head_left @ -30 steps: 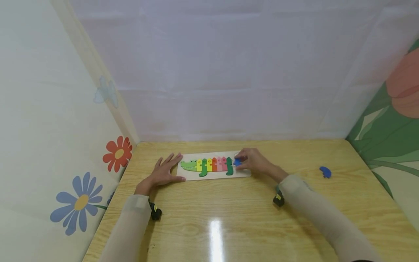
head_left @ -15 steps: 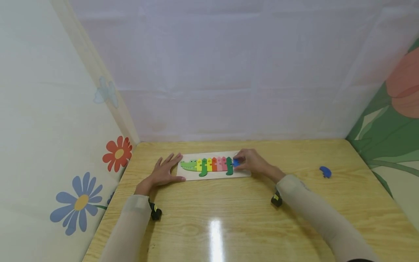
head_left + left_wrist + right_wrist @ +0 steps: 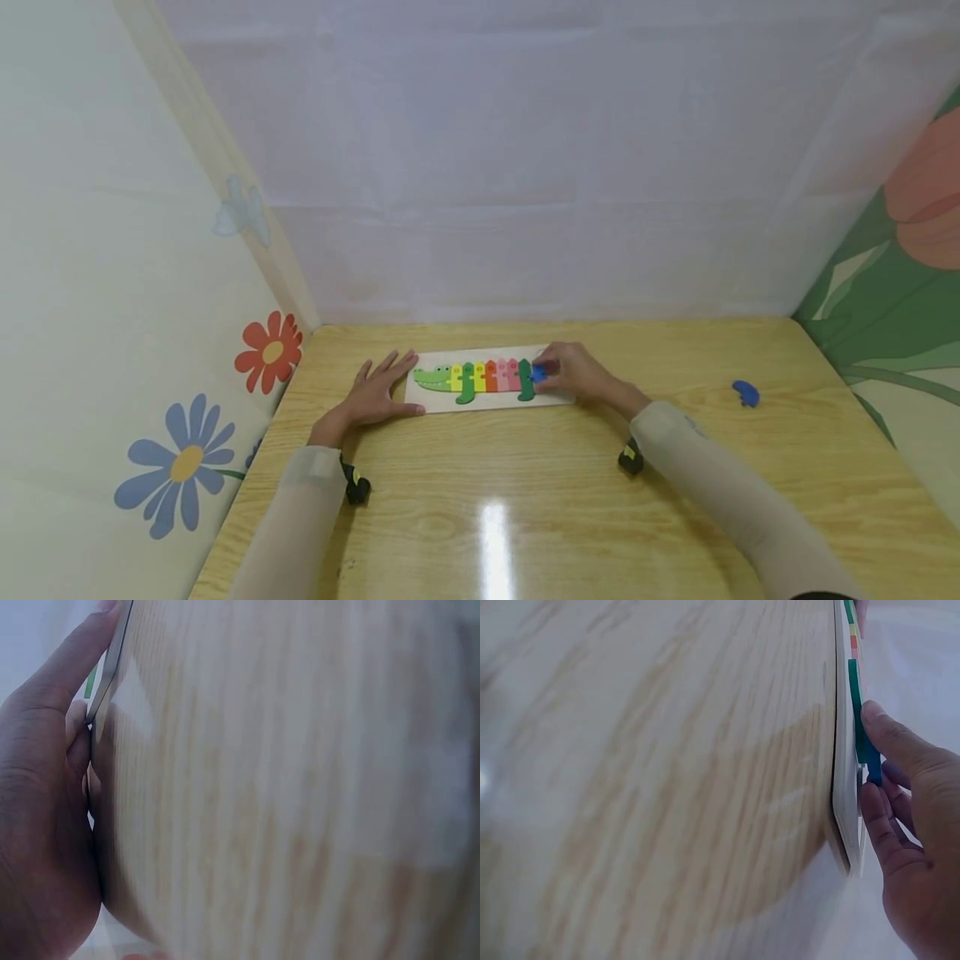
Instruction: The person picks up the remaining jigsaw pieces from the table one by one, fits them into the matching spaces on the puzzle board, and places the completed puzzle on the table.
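Note:
A white puzzle board (image 3: 487, 402) lies near the back of the table, with a crocodile made of coloured pieces on it: a light green head (image 3: 432, 379) at left, striped body pieces, and a dark green leg piece (image 3: 526, 383) at right. My left hand (image 3: 372, 398) rests spread at the board's left end, thumb and fingers touching its edge. Between thumb and fingers, my right hand (image 3: 576, 371) pinches a blue puzzle piece (image 3: 537, 373) right beside the dark green leg piece. In the right wrist view the blue piece (image 3: 874, 769) sits over the board, partly hidden by the fingers.
Another blue puzzle piece (image 3: 746, 393), curved, lies apart on the right side of the wooden table (image 3: 480, 467). A pale cloth wall (image 3: 555, 167) rises behind the table, with flower-printed panels at both sides.
My right hand has shifted slightly left, bringing the blue puzzle piece up against the dark green leg piece. The left hand and the board have stayed in place.

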A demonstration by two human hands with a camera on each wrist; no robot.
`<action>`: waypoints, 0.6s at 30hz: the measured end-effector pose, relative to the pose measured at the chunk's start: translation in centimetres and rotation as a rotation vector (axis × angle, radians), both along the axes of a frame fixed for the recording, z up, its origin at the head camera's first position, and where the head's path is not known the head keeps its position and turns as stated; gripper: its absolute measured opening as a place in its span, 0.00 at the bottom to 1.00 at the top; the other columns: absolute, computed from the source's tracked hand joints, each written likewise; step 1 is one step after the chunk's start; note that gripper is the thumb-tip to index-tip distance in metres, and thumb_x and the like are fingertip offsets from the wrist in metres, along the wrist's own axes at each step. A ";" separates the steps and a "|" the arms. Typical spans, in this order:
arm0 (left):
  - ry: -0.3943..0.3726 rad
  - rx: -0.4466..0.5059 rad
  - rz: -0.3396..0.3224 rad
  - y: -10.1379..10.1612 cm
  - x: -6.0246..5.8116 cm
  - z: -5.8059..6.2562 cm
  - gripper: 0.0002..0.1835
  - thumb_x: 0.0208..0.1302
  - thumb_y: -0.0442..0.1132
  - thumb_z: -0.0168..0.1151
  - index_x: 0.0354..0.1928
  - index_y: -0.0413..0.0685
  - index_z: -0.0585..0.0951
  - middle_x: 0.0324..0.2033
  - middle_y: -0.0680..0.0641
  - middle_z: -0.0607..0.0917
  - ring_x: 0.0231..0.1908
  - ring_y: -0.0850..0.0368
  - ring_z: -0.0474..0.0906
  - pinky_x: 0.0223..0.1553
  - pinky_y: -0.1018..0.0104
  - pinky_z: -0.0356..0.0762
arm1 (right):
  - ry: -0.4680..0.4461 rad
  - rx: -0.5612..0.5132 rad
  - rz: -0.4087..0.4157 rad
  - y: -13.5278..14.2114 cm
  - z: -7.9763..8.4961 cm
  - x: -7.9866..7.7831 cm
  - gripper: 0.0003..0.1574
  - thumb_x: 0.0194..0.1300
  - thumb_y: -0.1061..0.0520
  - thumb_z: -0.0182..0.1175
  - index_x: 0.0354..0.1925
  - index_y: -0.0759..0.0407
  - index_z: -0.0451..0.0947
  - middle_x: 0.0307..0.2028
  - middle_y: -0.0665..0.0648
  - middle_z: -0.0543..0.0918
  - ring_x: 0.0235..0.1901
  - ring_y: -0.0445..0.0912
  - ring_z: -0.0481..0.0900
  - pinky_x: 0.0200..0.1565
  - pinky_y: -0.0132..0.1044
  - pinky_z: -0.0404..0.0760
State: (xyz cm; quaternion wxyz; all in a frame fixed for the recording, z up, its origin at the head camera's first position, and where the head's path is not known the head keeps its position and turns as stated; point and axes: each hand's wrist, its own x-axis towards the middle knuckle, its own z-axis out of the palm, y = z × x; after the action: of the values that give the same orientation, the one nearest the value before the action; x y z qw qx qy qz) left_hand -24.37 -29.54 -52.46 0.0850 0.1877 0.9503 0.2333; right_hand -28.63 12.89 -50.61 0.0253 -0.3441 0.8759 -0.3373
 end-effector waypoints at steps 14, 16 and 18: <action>0.004 -0.008 0.003 0.0 0.1 0.2 0.59 0.61 0.65 0.73 0.85 0.47 0.55 0.84 0.44 0.53 0.84 0.37 0.41 0.77 0.29 0.27 | -0.030 -0.009 -0.003 0.0 -0.3 -0.2 0.28 0.56 0.55 0.82 0.52 0.68 0.88 0.42 0.58 0.89 0.39 0.44 0.84 0.44 0.36 0.86; 0.002 -0.005 0.002 0.0 0.1 0.2 0.59 0.61 0.65 0.73 0.85 0.47 0.55 0.84 0.44 0.53 0.84 0.36 0.41 0.77 0.29 0.27 | -0.035 -0.010 -0.001 0.0 -0.3 -0.2 0.28 0.56 0.55 0.82 0.52 0.68 0.88 0.42 0.58 0.89 0.39 0.44 0.84 0.44 0.36 0.86; -0.001 -0.003 0.002 0.1 0.1 0.2 0.59 0.61 0.65 0.73 0.85 0.47 0.55 0.84 0.44 0.53 0.84 0.37 0.41 0.77 0.29 0.27 | -0.034 -0.009 0.001 0.0 -0.4 -0.3 0.29 0.56 0.54 0.82 0.52 0.67 0.88 0.43 0.58 0.89 0.39 0.44 0.84 0.44 0.35 0.86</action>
State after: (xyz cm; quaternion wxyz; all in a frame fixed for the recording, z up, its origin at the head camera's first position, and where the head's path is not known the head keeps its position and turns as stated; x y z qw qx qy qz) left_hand -24.28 -29.48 -52.29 0.0854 0.1867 0.9508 0.2321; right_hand -28.89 12.84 -50.98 0.0389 -0.3388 0.8737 -0.3469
